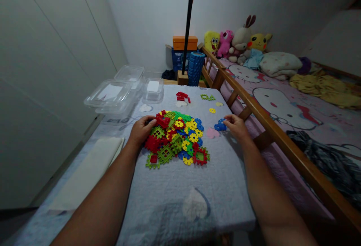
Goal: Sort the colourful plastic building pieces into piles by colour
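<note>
A heap of red, yellow, green and blue plastic interlocking pieces (177,137) lies on a pale grey quilted cloth (180,193). My left hand (141,130) rests at the heap's left edge, fingers curled against the red and green pieces. My right hand (237,126) is to the right of the heap, its fingers pinched on a small group of blue pieces (220,126). Farther back lie a few red pieces (182,96), green pieces (207,97) and a single yellow piece (212,110).
Clear plastic containers (113,95) (153,89) stand at the back left. A wooden bed rail (270,126) runs along the right, with bedding and plush toys (239,41) beyond. A black pole (188,24), blue roller (195,67) and orange box (184,42) stand behind.
</note>
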Action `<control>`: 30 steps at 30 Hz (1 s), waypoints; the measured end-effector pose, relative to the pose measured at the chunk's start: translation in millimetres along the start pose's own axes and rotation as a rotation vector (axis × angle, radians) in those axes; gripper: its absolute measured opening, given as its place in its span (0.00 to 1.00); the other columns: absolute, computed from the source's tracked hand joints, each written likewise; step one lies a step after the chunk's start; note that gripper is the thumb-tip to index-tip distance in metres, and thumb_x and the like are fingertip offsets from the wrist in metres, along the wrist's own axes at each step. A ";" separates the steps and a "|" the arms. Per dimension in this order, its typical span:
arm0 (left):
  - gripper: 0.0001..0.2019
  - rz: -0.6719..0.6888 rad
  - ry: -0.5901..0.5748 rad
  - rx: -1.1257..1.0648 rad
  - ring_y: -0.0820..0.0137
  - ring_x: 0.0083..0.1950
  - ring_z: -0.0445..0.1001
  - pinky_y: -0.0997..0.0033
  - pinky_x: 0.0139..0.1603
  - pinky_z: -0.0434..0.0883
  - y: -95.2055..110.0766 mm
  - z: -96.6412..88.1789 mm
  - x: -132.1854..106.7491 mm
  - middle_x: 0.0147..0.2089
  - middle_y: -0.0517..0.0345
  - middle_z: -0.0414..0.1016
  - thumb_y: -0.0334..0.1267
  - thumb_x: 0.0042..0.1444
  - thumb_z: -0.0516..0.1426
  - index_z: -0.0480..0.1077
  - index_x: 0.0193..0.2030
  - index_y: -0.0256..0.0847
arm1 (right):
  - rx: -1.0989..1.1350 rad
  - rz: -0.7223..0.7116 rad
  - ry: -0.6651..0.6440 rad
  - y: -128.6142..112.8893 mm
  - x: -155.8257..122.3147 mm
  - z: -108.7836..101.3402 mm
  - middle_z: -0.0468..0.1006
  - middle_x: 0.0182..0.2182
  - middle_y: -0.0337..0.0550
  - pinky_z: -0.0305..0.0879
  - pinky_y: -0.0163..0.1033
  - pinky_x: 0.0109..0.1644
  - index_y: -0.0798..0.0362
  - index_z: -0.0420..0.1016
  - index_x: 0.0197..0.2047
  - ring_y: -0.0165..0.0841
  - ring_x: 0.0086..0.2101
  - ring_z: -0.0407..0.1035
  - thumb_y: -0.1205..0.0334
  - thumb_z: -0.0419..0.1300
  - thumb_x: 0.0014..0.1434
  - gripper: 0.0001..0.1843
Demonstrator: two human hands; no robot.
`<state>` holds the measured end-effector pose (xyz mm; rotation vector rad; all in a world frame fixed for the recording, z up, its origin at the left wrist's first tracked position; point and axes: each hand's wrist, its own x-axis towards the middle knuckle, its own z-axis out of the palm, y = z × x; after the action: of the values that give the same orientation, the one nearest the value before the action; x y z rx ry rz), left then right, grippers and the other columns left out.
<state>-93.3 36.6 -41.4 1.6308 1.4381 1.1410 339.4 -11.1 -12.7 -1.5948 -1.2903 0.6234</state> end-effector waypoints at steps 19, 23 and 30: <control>0.25 -0.006 -0.004 0.008 0.58 0.44 0.79 0.62 0.47 0.75 -0.4 -0.2 0.0 0.41 0.51 0.84 0.58 0.53 0.60 0.80 0.45 0.39 | -0.571 -0.266 0.025 10.2 -7.6 12.1 0.78 0.43 0.54 0.67 0.52 0.58 0.53 0.80 0.42 0.45 0.47 0.71 0.53 0.58 0.59 0.15; 0.24 -0.012 -0.006 0.010 0.58 0.45 0.79 0.62 0.48 0.75 0.8 -0.1 -0.1 0.41 0.51 0.84 0.58 0.53 0.60 0.80 0.45 0.39 | -0.465 -0.348 -0.199 -8.9 -50.6 52.6 0.76 0.55 0.57 0.64 0.54 0.64 0.52 0.75 0.57 0.46 0.57 0.69 0.50 0.52 0.67 0.23; 0.25 -0.005 0.000 0.016 0.58 0.45 0.79 0.62 0.49 0.74 2.1 -1.3 -0.2 0.43 0.50 0.84 0.59 0.52 0.60 0.80 0.44 0.39 | -0.516 -0.284 -0.174 -18.5 -123.3 102.5 0.59 0.72 0.59 0.50 0.61 0.72 0.53 0.57 0.75 0.50 0.71 0.52 0.47 0.50 0.69 0.36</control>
<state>-93.6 35.9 -39.0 1.6368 1.4539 1.1297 206.8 -90.2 -59.6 -1.7380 -1.8787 0.2635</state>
